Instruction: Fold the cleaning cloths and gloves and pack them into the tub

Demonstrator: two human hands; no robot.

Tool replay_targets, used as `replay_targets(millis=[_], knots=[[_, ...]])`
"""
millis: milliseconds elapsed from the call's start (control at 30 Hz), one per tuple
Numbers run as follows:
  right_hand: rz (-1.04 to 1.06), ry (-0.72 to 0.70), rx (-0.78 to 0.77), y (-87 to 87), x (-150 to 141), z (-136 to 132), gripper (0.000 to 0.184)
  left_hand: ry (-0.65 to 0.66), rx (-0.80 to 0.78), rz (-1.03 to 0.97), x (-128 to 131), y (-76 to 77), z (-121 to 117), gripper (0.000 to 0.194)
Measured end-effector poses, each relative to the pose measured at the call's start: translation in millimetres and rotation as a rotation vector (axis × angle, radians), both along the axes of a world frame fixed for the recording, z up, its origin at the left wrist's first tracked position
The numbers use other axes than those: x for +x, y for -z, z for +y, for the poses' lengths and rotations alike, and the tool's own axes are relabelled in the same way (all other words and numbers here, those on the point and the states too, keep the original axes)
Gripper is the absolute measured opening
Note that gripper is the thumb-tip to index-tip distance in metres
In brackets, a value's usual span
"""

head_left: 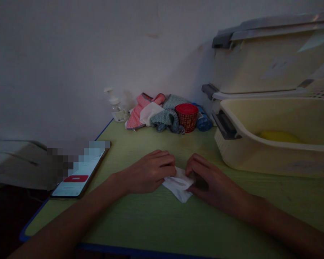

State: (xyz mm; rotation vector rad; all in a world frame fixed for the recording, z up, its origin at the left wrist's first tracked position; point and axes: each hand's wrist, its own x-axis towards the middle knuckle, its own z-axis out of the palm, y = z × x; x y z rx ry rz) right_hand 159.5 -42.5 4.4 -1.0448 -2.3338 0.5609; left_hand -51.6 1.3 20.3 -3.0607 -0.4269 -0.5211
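Observation:
A crumpled white tissue is between my two hands, just above or on the green tabletop. My left hand has its fingers curled round the tissue's left side. From the right, my right hand pinches its other edge between thumb and fingers. The tissue is folded over, with one corner hanging toward me. Parts of it are hidden behind the fingers of both hands.
A phone with a lit screen lies at the left edge. Against the wall are a pump bottle, pink and grey-green cloths, a red-lidded container and a blue bottle. Cream bins stand right.

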Motion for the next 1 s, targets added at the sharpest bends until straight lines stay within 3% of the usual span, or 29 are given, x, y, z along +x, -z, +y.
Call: replay_targets(millis=[133, 367, 500, 633, 867, 1000], knots=[[-0.056, -0.161, 0.127, -3.7, 0, -1, 0.016, -0.001, 0.01, 0.045, 2, 0.9, -2, 0.025], [-0.149, -0.297, 0.104, -12.9, -1, -1, 0.025, -0.005, 0.031, 0.094, 2, 0.9, -1, 0.025], [-0.19, -0.306, 0.046, -15.3, 1, 0, 0.025, -0.015, 0.034, 0.108, -1, -2.3, 1, 0.022], [-0.181, -0.317, -0.004, -17.1, 1, 1, 0.02, -0.039, -0.059, 0.149, -3, -7.0, 2, 0.017], [-0.172, -0.209, 0.026, -8.4, 4, 2, 0.015, -0.062, -0.163, 0.117, -2, -5.9, 0, 0.019], [-0.223, -0.239, 0.057, -10.0, 5, 1, 0.017, -0.054, -0.208, 0.138, -1, -6.8, -1, 0.021]])
